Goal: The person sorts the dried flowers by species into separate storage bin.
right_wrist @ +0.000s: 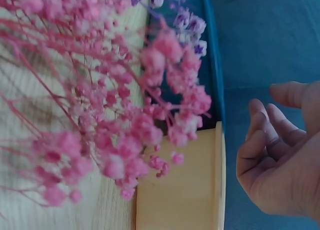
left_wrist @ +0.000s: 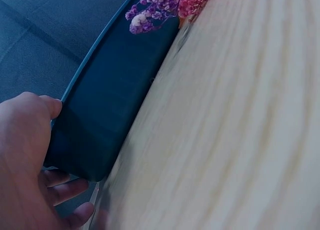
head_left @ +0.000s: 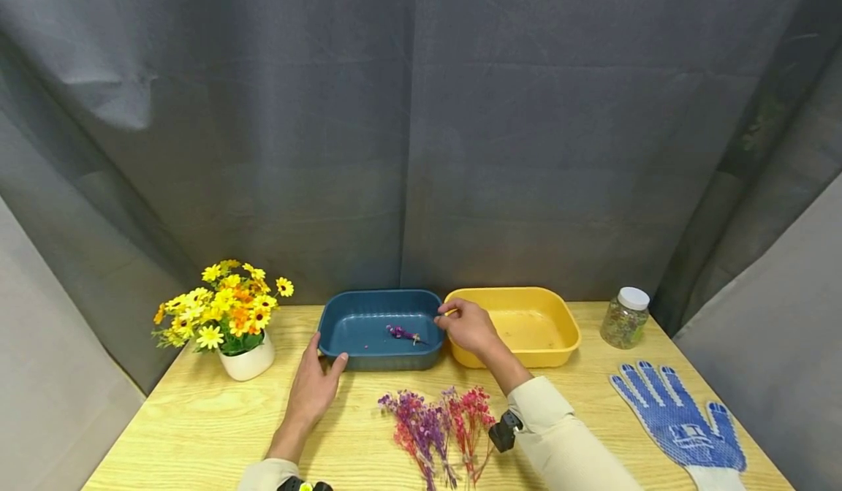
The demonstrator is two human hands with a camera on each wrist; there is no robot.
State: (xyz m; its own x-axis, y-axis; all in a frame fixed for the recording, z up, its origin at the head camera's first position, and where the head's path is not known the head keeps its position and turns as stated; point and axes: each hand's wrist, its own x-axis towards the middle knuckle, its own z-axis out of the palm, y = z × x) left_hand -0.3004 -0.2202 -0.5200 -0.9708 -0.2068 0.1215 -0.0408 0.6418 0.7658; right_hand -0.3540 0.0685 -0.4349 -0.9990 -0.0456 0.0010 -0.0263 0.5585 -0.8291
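My left hand (head_left: 313, 391) holds the near left corner of a dark blue plastic basin (head_left: 388, 362), thumb on the front and fingers along the left side. In the left wrist view the thumb (left_wrist: 51, 106) lies at the basin's rim. Inside the basin is a small sprig of purple dried flowers (head_left: 401, 332). My right hand (head_left: 470, 326) hovers over the adjoining rims of the blue basin and a yellow basin (head_left: 526, 357). The right wrist view shows its fingers (right_wrist: 260, 132) loosely bent, thumb apart, nothing between them.
Bunches of purple dried flowers (head_left: 421, 421) and pink dried flowers (head_left: 471, 410) lie in front of the basins. A potted yellow flower plant (head_left: 246, 359) stands left. On the right are a white-lidded jar (head_left: 625, 323) and a blue dotted glove (head_left: 684, 421). A grey curtain (head_left: 408, 147) hangs behind.
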